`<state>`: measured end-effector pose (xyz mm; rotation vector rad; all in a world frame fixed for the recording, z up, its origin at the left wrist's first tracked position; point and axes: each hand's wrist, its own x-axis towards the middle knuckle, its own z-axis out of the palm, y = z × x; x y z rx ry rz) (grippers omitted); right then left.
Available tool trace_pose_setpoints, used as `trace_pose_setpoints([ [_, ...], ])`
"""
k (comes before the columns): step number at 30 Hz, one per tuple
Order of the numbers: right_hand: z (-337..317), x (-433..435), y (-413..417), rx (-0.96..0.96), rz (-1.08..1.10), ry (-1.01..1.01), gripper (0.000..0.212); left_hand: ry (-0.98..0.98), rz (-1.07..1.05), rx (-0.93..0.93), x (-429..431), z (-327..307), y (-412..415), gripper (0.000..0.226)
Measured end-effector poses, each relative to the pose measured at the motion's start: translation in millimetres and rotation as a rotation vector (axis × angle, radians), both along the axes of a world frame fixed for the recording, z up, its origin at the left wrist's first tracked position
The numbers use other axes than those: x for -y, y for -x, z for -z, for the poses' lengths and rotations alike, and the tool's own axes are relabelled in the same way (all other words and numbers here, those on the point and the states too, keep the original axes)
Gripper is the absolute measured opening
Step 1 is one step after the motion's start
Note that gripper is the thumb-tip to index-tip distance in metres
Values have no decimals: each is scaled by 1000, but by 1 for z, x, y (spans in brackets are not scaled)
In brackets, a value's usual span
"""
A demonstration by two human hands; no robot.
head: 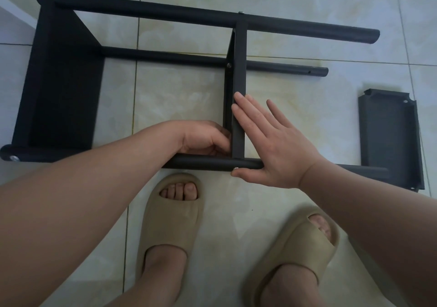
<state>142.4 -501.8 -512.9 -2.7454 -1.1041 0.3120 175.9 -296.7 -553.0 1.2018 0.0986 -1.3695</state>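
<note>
the frame (165, 13) is matte black all over, with small silver bolts (229, 65). the loose panel (390, 138) at the right is dark charcoal. both slippers (170, 214) are plain sandy beige. the floor tiles (177, 94) are pale cream, cloudily marbled, with grey grout lines.

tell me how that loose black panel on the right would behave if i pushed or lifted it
The loose panel looks like folded sheet metal with bent rims, so probably stiff. Lying flat, it would likely slide on the glossy tile floor rather than roll.
</note>
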Motion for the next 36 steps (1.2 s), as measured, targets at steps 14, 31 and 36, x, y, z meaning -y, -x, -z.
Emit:
trace_pose_setpoints([
  [14, -66, 5, 0, -548, 373, 82, 81, -875, -59, 956, 13, -75, 1, 21],
  [31, -39, 87, -1, -803, 530, 137, 48, -1096, 417, 1377, 108, -82, -130, 66],
  [36, -30, 93, -6, -867, 502, 75, 21, -1107, 453, 1428, 107, -69, -161, 54],
])
